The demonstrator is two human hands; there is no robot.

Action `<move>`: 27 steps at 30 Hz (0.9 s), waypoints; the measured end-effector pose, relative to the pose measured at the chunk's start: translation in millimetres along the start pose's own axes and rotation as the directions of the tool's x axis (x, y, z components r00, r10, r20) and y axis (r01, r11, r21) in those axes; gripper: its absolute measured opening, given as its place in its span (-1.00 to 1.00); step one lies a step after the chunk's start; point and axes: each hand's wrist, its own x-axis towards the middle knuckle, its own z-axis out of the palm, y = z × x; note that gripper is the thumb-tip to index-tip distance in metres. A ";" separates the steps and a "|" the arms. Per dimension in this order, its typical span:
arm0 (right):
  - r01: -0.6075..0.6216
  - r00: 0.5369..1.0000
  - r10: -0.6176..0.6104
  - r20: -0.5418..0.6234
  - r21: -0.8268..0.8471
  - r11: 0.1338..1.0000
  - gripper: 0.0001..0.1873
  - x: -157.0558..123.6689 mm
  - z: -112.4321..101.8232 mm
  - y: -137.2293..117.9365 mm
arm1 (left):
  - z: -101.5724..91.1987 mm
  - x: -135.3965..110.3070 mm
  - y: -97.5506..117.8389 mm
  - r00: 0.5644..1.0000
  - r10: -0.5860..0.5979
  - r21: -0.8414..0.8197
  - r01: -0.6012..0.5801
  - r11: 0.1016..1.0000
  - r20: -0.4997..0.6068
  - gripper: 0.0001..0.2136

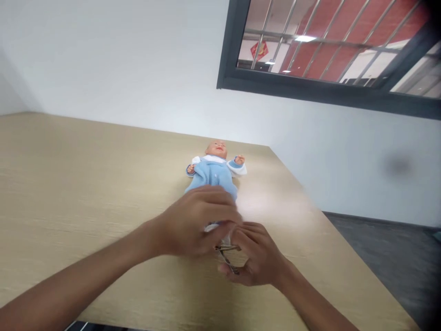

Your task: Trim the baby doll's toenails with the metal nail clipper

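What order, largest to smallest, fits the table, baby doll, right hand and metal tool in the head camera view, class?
1. The table
2. Unsure: the baby doll and the right hand look alike, and the hand is nearer the camera
3. The metal tool

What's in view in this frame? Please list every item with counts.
baby doll: one, pale blue outfit with white collar, lying face-up on the tabletop
white fabric: one piece, white, between the hands
metal tool: one, silver, possibly scissors, at the right hand
tabletop: one, light wood-grain, lower frame
window: one, dark frame with metal bars, upper right
wall: one, white, behind the tabletop
floor: grey, right of the tabletop
left hand: one, over the doll's lower body
right hand: one, around the metal tool
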 end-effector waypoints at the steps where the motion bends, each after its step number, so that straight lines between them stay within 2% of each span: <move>1: 0.007 1.000 -0.007 -0.015 -0.006 1.000 -0.63 0.5 -0.4 -1.6 | 2.7 -9.0 -16.6 0.998 -0.048 -0.039 0.047 0.998 -0.040 -0.86; 3: 0.016 1.000 -0.016 -0.019 -0.016 1.000 -0.62 0.7 -1.0 -4.0 | 12.5 -30.4 -45.0 0.992 -0.062 -0.010 0.062 0.998 -0.109 -0.84; 5: 0.019 1.000 -0.019 0.010 -0.025 1.000 -0.62 0.0 -1.5 -4.7 | 23.0 -48.6 -62.9 0.998 -0.043 0.195 0.050 0.980 -0.036 -0.85; 7: 0.016 1.000 -0.015 0.019 -0.027 1.000 -0.64 -0.9 -1.5 -4.0 | 29.7 -57.8 -69.6 0.997 -0.071 0.277 0.068 0.958 0.000 -0.87; 10: 0.014 1.000 -0.014 0.003 -0.019 1.000 -0.64 -2.0 -0.5 -2.3 | 30.4 -56.8 -65.7 0.992 -0.128 0.270 0.120 0.955 0.013 -0.86; 12: 0.030 1.000 -0.030 -0.010 -0.012 0.999 -0.61 -2.5 0.5 -1.6 | 27.6 -53.3 -59.7 0.988 -0.136 0.225 0.118 0.967 0.067 -0.81; 17: 0.074 0.996 -0.076 -0.049 -0.042 0.996 -0.60 -3.0 1.7 -1.6 | 28.9 -53.1 -51.7 0.972 -0.101 0.043 0.094 0.995 0.214 -0.48; 19: 0.076 0.995 -0.080 -0.064 -0.056 0.995 -0.61 -3.1 1.7 -1.6 | 34.5 -55.6 -53.0 0.971 -0.108 0.076 0.094 0.993 0.215 -0.51; 23: 0.080 0.994 -0.086 -0.072 -0.078 0.994 -0.60 -3.8 1.9 -1.2 | 45.6 -59.6 -58.8 0.977 -0.107 0.155 0.078 0.985 0.185 -0.72; 27: 0.103 0.992 -0.107 -0.069 -0.062 0.993 -0.59 -5.3 2.7 -0.6 | 49.3 -61.4 -61.3 0.979 -0.100 0.162 0.071 0.984 0.180 -0.76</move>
